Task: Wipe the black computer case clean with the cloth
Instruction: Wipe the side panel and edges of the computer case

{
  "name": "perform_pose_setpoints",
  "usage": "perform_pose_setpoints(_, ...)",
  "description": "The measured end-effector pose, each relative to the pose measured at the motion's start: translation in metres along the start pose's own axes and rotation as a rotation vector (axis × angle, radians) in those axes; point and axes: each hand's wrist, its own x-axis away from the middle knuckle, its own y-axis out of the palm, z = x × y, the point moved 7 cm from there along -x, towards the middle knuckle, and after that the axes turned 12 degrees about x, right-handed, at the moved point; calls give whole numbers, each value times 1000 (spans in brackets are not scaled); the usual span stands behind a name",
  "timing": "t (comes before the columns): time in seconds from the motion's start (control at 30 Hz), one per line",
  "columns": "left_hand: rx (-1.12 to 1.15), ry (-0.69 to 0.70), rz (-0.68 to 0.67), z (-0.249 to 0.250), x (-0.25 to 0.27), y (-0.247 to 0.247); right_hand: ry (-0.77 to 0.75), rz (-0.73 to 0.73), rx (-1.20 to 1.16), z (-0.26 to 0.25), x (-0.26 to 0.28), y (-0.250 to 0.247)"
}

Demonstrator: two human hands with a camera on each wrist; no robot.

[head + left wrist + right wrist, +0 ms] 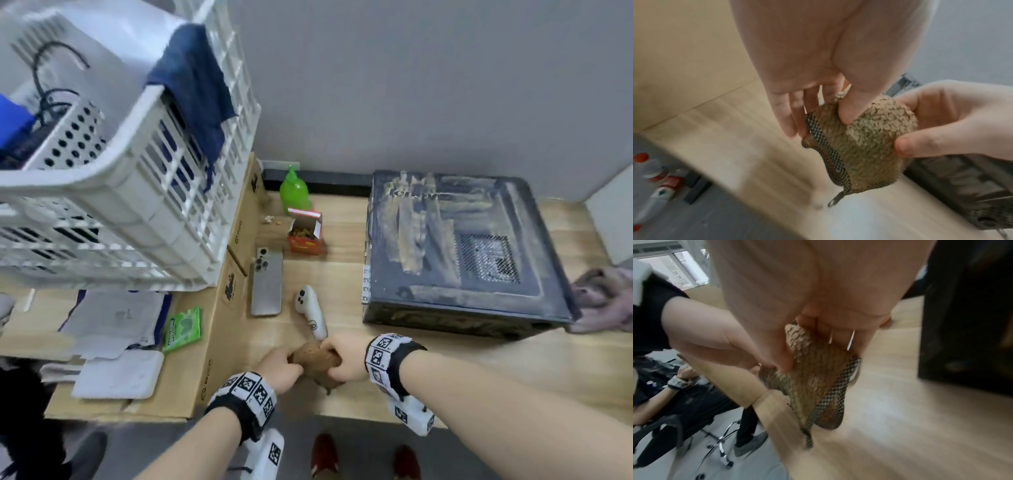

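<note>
A fuzzy brown cloth (315, 359) with a black-and-white checked trim (830, 159) is bunched between both hands near the table's front edge. My left hand (281, 368) pinches its left side, thumb (849, 112) pressed into the pile. My right hand (344, 358) grips the right side, fingers curled round the cloth (813, 374). The black computer case (459, 253) lies flat at the right of the table, its top smeared with pale dust streaks. Both hands are well to the left of the case and in front of it.
A phone (267, 281), a white controller (310, 311), a red snack box (306, 233) and a green bottle (294, 193) lie left of the case. White crates (137, 192) sit on cardboard at left. Another greyish-pink cloth (603, 301) lies right of the case. A seated person (684, 395) is beside the table.
</note>
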Motion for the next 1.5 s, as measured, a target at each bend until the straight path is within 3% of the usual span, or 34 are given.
perform_pose_setpoints(0.17, -14, 203, -41, 94, 7, 1, 86, 201, -102, 32, 49, -75)
perform_pose_setpoints(0.3, 47, 295, -70, 162, 11, 12, 223, 367, -320, 76, 96, -115)
perform_pose_setpoints(0.43, -87, 278, -1, 193, -2, 25, 369, 559, -492, 138, 140, -137)
perform_pose_setpoints(0.57, -168, 203, 36, 200, -19, 32, 483, 679, -448, 193, 155, -151)
perform_pose_setpoints(0.67, -181, 132, 50, 200, -23, 37, 477, 615, -392, 201, 134, -140)
perform_pose_setpoints(0.8, -165, 100, 43, 202, -33, 47, 227, 441, -307, 163, 82, -103)
perform_pose_setpoints(0.87, -133, 97, 41, 205, -36, 50, 141, 439, -251, 143, 59, -88)
perform_pose_setpoints(1.1, -151, 85, 96, 209, -50, 42, 157, 471, -133, 128, 41, -76)
perform_pose_setpoints(1.3, -386, 37, 85, 236, -60, 40, 296, 512, -95, 184, 90, -56)
perform_pose_setpoints(1.5, -574, 67, 10, 266, -55, 57, 629, 511, -126, 288, 175, -34)
